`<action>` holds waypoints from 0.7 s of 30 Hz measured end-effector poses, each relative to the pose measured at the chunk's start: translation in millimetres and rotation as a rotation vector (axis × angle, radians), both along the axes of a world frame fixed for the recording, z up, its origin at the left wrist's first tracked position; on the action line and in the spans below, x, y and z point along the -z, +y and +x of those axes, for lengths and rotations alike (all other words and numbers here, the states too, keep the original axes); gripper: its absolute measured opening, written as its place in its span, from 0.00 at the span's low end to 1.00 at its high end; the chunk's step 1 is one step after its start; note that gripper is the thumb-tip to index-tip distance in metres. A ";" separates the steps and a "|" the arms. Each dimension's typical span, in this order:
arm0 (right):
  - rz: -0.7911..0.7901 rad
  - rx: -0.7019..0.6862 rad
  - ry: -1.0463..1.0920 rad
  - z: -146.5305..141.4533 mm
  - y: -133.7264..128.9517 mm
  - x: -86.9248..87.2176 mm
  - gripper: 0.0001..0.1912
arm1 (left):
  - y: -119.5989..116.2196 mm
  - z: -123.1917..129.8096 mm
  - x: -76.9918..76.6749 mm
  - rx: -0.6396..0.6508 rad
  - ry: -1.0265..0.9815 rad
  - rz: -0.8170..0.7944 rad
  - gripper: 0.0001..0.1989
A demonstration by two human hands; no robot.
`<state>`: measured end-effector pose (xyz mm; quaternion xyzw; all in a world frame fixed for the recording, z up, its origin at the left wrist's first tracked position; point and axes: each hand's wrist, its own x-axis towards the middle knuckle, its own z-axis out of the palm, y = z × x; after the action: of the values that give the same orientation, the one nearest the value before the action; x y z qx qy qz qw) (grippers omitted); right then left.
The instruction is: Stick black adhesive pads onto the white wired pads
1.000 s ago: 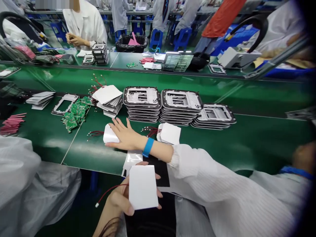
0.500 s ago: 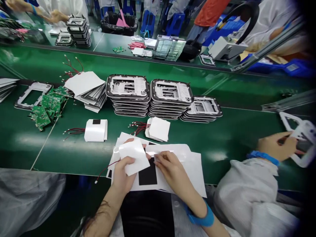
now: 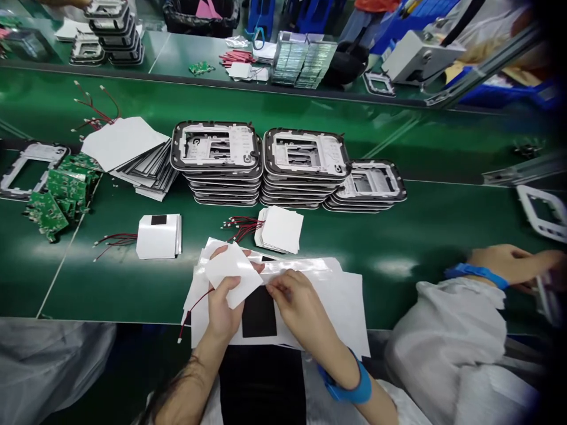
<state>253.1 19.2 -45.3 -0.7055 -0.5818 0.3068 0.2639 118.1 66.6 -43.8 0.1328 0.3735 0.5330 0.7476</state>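
Observation:
My left hand [image 3: 225,304] is closed around a white square panel [image 3: 234,273], tilted above the paper. A thin red wire with a small white plug [image 3: 195,310] hangs from the panel's left side. Just right of it, my right hand [image 3: 295,301] has thumb and forefinger pinched together by the top edge of a black square [image 3: 259,313]; whatever is between those fingertips is too small to make out. Under both hands lie overlapping white sheets [image 3: 336,307], with a glossy clear strip across their upper part.
Behind the sheets are two small stacks of wired white panels [image 3: 157,239] [image 3: 281,230]. Farther back stand stacked device frames [image 3: 217,147], a fanned white pile [image 3: 128,144] and green circuit boards [image 3: 62,195]. At right, a co-worker's hand [image 3: 505,262] works near a white frame [image 3: 543,212].
The view has shifted slightly. My left hand still holds the panel, and my right fingertips remain pinched by the black square. The co-worker's hand and held piece have moved toward the right edge.

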 end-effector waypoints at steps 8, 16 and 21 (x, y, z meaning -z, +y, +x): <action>0.183 0.034 0.078 -7.6 -12.8 11.7 0.10 | 0.1 -1.6 0.6 -0.025 0.005 -0.054 0.30; 0.136 0.023 0.199 0.3 -15.7 10.9 0.10 | -0.7 -4.4 2.9 0.011 -0.023 -0.025 0.28; 0.115 0.052 0.277 -0.7 -13.3 8.1 0.11 | -0.9 -6.3 -0.1 0.034 -0.036 -0.036 0.28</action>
<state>252.4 5.9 -53.4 -0.6552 -0.5380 0.3603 0.3893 111.8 65.7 -43.7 0.1160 0.3670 0.5158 0.7654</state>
